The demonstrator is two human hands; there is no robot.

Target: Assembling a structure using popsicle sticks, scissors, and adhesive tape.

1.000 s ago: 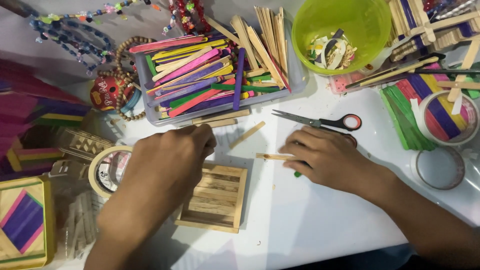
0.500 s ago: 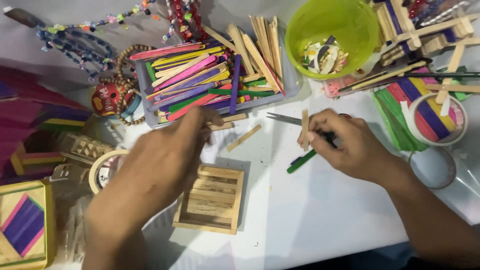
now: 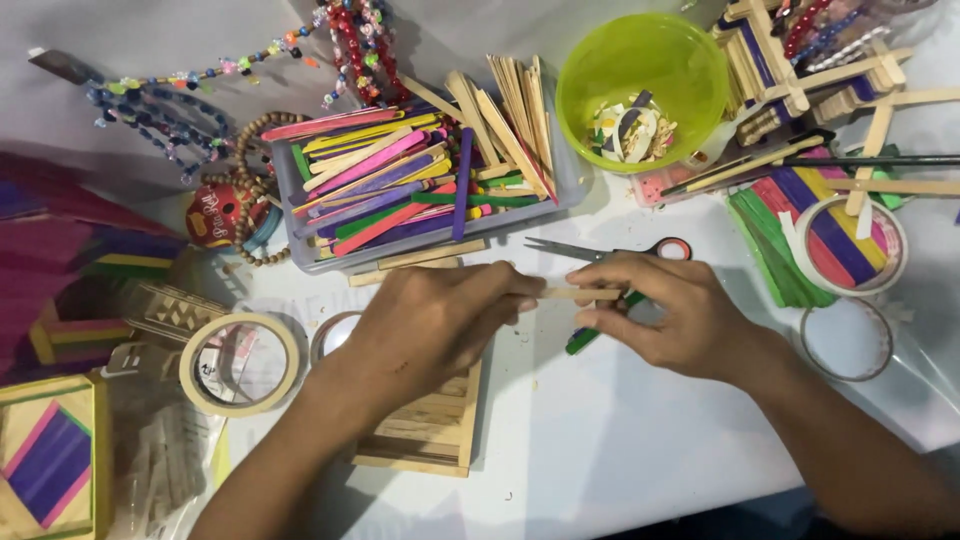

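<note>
Both hands meet over the white counter (image 3: 620, 450): the left hand (image 3: 430, 320) and the right hand (image 3: 660, 310) each pinch an end of a plain wooden stick (image 3: 570, 293), held level between them just above the surface. A green marker (image 3: 590, 335) sits under the right hand's fingers. Scissors (image 3: 610, 250) lie just behind, and a square frame of wooden sticks (image 3: 430, 425) lies partly beneath the left wrist.

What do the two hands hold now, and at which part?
Both hold one plain wooden stick: the left hand pinches its left end, the right hand its right end, along with a green pen.
</note>
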